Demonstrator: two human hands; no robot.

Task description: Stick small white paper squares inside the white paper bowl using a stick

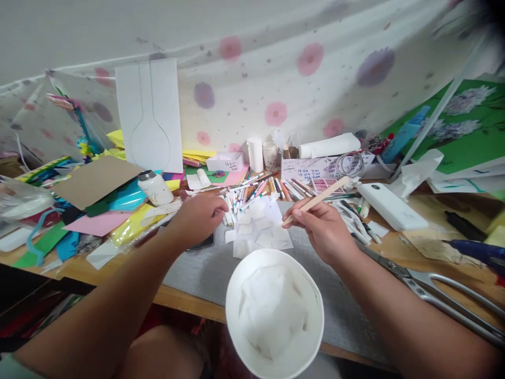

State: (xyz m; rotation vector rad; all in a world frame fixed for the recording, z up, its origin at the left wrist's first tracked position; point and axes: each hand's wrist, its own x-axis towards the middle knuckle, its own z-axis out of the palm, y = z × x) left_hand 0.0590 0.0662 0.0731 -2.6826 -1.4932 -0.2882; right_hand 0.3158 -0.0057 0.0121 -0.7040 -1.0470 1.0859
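My right hand (321, 229) grips a flat wooden craft stick (325, 199) that slants up to the right. Fingers curled together, my left hand (201, 217) hovers at the left end of a heap of marker pens (258, 189); whatever it may pinch is hidden. Between the hands lie small torn pieces of white paper (262, 225) on a white sheet. A large white paper bowl (274, 316) stands at the near table edge, with a white lining and a few brownish marks inside. Below the left hand, a dark flat object (204, 241) is partly covered.
Large scissors (410, 276) and a blue glue gun (475, 252) lie at the right, near a white power bank (392, 206). Coloured paper (98, 223) and a white bottle (155, 187) crowd the left. Behind stand a white board (152, 116) and paper cups (270, 157).
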